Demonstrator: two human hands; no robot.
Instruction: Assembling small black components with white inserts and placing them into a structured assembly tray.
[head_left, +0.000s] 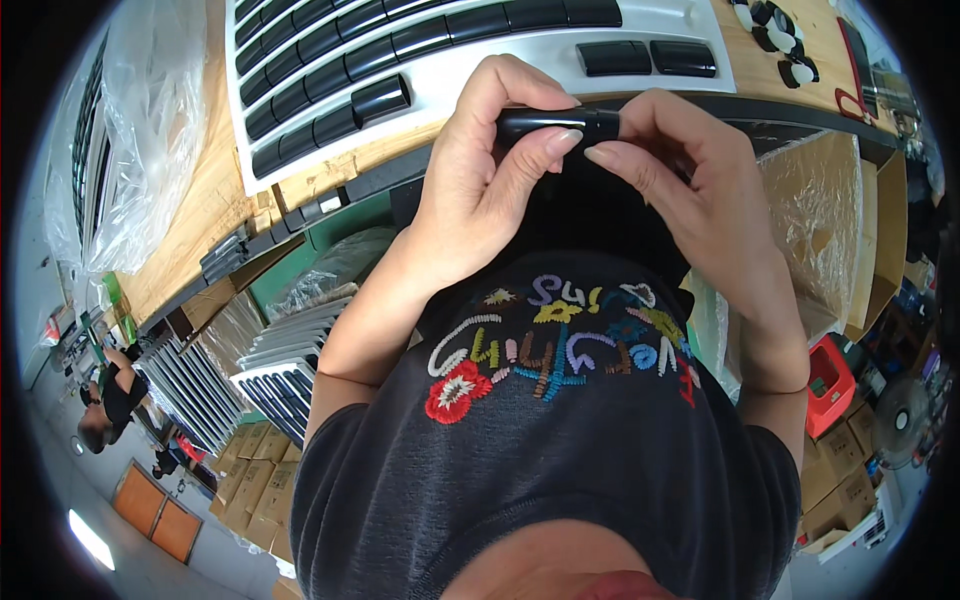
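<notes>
A glossy black tube (545, 122) is held level between my two hands, just off the near edge of the bench. My left hand (475, 185) closes around its wider body, thumb along the near side. At its narrower right end, my right hand (705, 185) pinches with thumb and fingers; the tip is partly hidden there. Beyond them lies a white tray (670, 20) carrying rows of similar glossy black pieces (425, 38). Two such pieces (613, 58) sit apart at the tray's right side, and another (380, 98) ends the nearest row.
Small black and white round parts (775, 35) lie right of the tray, near a red-handled tool (850, 103). Clear plastic wrap (160, 130) covers the left side. Stacked racks (285, 365) stand below left; an open cardboard box (885, 240) and a red basket (828, 388) are at right.
</notes>
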